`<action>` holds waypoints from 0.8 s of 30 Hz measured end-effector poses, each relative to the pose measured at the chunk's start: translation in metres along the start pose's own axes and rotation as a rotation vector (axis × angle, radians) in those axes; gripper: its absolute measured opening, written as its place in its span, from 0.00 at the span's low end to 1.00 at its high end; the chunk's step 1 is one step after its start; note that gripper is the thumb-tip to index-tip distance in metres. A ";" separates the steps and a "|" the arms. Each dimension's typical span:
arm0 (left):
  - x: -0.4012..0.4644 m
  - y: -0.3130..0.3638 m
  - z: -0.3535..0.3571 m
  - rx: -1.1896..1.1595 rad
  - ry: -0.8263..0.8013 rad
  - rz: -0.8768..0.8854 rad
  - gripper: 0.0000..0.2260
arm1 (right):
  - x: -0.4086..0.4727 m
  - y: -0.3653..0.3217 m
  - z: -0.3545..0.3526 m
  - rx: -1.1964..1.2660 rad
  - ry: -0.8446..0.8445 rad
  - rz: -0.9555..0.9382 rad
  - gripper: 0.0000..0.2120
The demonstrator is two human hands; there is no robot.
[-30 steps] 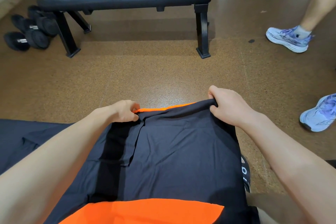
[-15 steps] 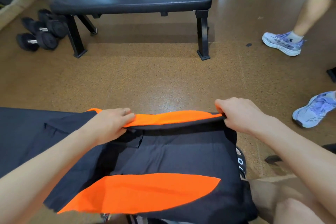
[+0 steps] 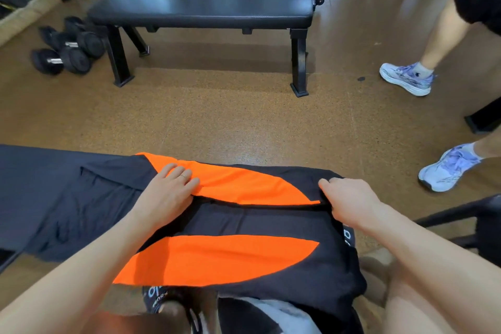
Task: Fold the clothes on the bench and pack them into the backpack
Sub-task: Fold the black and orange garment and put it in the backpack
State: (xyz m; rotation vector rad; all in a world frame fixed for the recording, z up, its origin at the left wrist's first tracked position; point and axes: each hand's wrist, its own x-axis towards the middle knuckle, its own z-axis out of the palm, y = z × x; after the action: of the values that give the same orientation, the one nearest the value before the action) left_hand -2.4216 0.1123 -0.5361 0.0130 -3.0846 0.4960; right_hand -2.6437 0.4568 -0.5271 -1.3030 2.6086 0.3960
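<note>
Head view of a garment being folded on a near bench, its black pad running in from the left edge; a black and orange garment lies spread across the pad, its far part doubled back toward the viewer so that one orange panel sits along the fold and a second orange panel lies nearer the viewer; the left hand rests flat on the cloth with fingers straight, fingertips on the far orange panel, a ring visible on one finger, gripping nothing; the right hand has its fingers curled over the garment's far right corner, pinching the black fabric there; the cloth's near right part hangs over the viewer's knee; beyond, across a brown speckled floor, stands a second flat bench with black legs; dumbbells lie on the floor just left of it; at right, another person's legs and pale blue sneakers stand on the floor; no backpack can be identified with certainty
</note>
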 end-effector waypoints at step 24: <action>0.014 0.002 0.012 -0.122 -0.089 0.047 0.16 | 0.011 0.021 0.009 0.007 -0.003 0.071 0.13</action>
State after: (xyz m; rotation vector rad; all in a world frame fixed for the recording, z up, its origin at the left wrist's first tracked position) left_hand -2.4356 0.1103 -0.5477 -0.0397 -3.2028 0.3159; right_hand -2.6666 0.4630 -0.5359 -1.2091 2.6579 0.3999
